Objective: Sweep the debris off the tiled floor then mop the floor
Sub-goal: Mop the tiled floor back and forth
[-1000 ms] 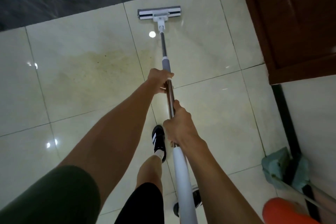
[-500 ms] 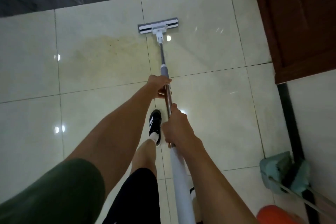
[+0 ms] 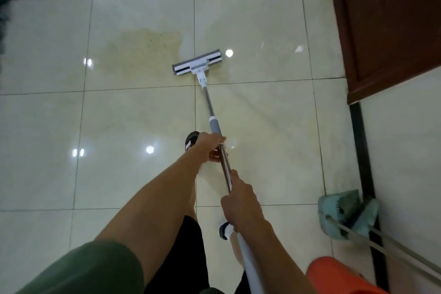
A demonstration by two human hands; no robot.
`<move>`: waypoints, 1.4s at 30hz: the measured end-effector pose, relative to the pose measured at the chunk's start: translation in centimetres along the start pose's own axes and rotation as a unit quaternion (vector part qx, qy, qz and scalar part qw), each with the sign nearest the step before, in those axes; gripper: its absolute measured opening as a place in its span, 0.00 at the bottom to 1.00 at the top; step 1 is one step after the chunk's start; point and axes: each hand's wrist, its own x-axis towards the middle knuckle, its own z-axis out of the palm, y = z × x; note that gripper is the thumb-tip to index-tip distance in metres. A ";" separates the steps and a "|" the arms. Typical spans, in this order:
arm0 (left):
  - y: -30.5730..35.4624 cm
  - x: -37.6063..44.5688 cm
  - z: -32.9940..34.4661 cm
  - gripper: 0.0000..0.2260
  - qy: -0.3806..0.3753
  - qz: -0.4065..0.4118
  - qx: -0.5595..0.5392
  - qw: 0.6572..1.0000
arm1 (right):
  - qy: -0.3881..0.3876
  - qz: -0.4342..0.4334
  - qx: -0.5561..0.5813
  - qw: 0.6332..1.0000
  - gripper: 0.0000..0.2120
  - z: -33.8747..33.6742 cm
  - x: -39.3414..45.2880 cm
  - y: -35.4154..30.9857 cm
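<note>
Underfoot, glossy cream floor tiles (image 3: 133, 126) carry a yellowish wet stain (image 3: 143, 50) just left of the flat mop head (image 3: 197, 66). Both hands curl round the mop handle (image 3: 216, 126), the left hand (image 3: 211, 148) ahead of the right hand (image 3: 241, 205). A brown wooden door (image 3: 391, 26) bounds the right side; what looks like a teal dustpan (image 3: 343, 212) leans by the wall, beside an orange object (image 3: 334, 274).
</note>
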 end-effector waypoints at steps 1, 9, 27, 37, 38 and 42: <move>-0.4 -0.2 0.2 0.15 0.001 0.000 -0.002 1.000 | 0.000 0.002 0.006 1.000 0.23 0.0 -0.4 0.3; 2.2 1.2 0.0 0.14 0.041 0.040 -0.026 0.998 | 0.009 -0.007 0.015 1.000 0.26 -1.4 2.3 -1.0; 24.2 16.0 -16.9 0.11 0.045 0.056 -0.061 0.996 | -0.001 -0.032 0.003 0.999 0.25 -4.1 21.5 -25.4; 35.7 21.2 -26.6 0.17 0.063 0.079 -0.079 0.992 | 0.005 -0.022 -0.008 1.000 0.20 -4.6 30.5 -39.6; 35.7 21.2 -26.8 0.17 0.063 0.078 -0.077 0.992 | 0.004 -0.020 -0.009 1.000 0.19 -4.6 30.5 -39.8; 34.4 20.2 -26.7 0.17 0.055 0.076 -0.083 0.992 | -0.006 -0.023 -0.005 1.000 0.23 -4.0 29.2 -39.5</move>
